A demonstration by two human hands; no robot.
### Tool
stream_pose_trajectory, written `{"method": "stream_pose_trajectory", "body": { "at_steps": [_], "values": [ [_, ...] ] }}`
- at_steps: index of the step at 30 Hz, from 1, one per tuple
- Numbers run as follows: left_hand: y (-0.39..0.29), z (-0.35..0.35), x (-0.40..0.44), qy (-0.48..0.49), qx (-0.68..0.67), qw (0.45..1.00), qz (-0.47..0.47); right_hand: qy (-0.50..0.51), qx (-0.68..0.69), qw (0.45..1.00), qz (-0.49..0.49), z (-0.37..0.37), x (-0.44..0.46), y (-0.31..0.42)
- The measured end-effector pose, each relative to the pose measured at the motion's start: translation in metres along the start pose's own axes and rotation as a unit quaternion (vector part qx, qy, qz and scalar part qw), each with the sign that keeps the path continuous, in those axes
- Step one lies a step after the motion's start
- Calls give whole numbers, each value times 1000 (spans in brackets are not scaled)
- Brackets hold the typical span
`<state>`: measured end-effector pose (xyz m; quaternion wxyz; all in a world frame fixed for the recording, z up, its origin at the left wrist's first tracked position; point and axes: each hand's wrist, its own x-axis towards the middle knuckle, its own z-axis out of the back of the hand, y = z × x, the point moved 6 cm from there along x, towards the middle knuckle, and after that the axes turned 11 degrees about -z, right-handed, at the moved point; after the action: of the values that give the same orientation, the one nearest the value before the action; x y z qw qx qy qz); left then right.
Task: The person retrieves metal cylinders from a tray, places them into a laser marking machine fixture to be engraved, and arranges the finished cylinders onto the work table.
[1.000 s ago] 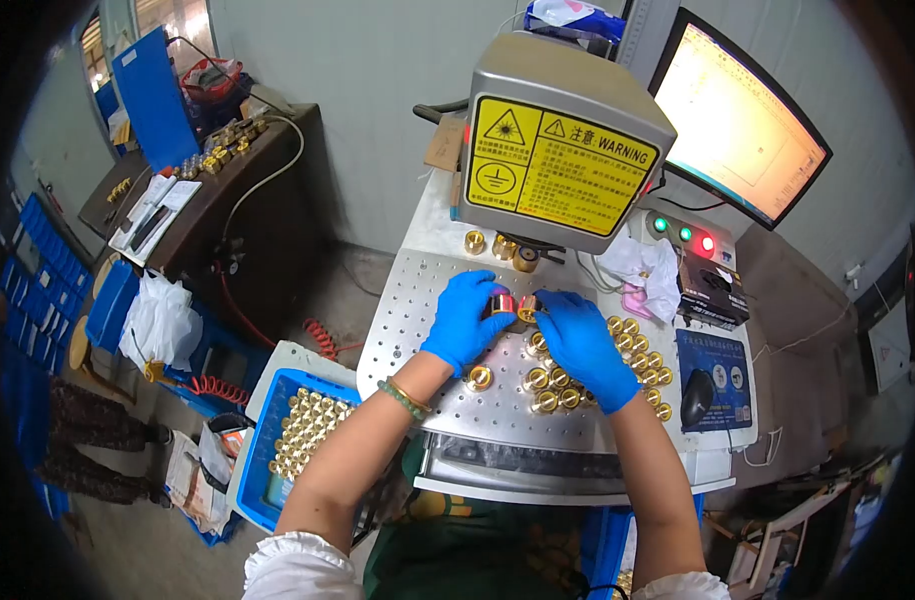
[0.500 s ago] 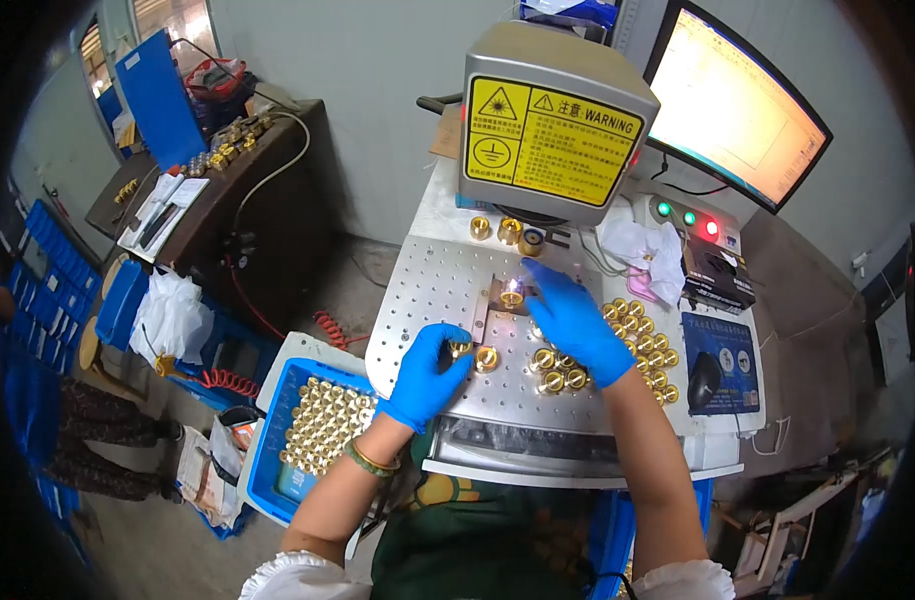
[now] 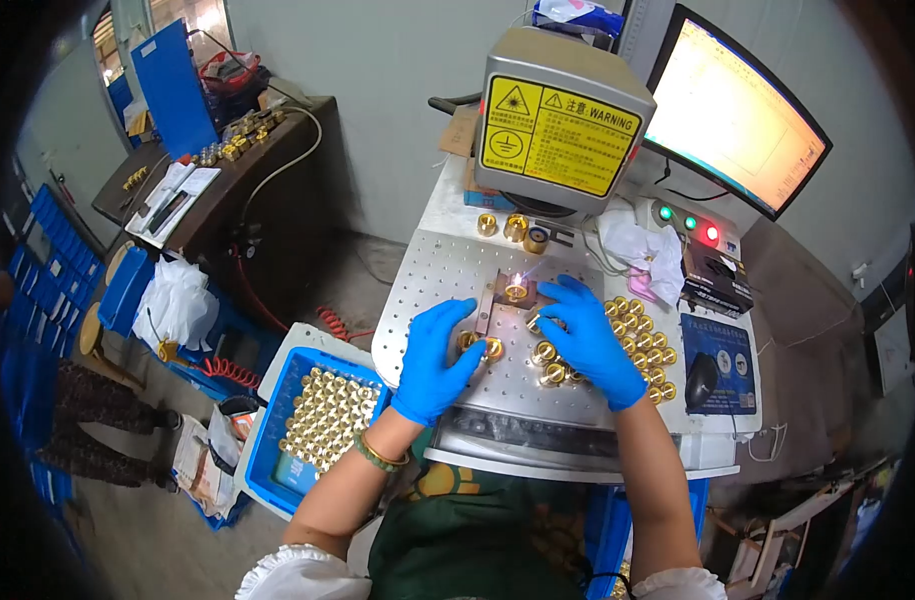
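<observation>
One brass fitting (image 3: 517, 287) sits lit up in the small fixture (image 3: 490, 303) under the marking machine head (image 3: 568, 115). My left hand (image 3: 437, 358), blue-gloved, has its fingers apart beside two brass pieces (image 3: 493, 348) on the perforated plate (image 3: 408, 290); one piece is partly hidden by the fingers, and whether it is gripped is unclear. Right of the fixture, my right hand (image 3: 585, 335), also gloved, has its fingers round a brass piece (image 3: 534, 322). Several brass fittings (image 3: 643, 340) stand in rows beside and partly under that hand.
Three round parts (image 3: 516, 228) stand at the plate's back. A blue tray (image 3: 261, 455) of brass pieces is at left. Around lie a monitor (image 3: 738, 110), control box (image 3: 690, 222), mouse (image 3: 703, 376) and side table (image 3: 298, 150). A person's legs (image 3: 103, 425) show far left.
Both hands first held pieces near the fixture. One piece now sits lit in it. My left hand went down to the loose pieces; my right hand drew back toward the rows.
</observation>
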<state>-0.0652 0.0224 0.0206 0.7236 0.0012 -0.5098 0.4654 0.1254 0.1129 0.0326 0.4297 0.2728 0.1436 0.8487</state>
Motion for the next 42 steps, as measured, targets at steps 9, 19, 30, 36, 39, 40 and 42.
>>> {"method": "stream_pose_trajectory", "body": {
  "at_steps": [9,19,30,36,39,40,42],
  "values": [
    [-13,-48,7,24,-512,805,298,95,357,922,-116,11,-9,30],
    [-9,-63,3,-70,-605,682,405,-33,72,997,1,25,-17,54],
    [27,-38,25,-26,-454,829,325,-20,134,987,-83,22,0,4],
    [49,-43,35,42,-325,914,239,-9,143,986,-89,24,8,2],
    [60,-51,32,57,-268,939,209,-15,112,991,-71,21,11,-3],
    [59,-51,34,77,-236,951,184,-19,95,993,-61,21,11,-3],
    [61,-55,35,95,-204,962,156,-8,92,993,-73,23,12,-2]
  ]
}}
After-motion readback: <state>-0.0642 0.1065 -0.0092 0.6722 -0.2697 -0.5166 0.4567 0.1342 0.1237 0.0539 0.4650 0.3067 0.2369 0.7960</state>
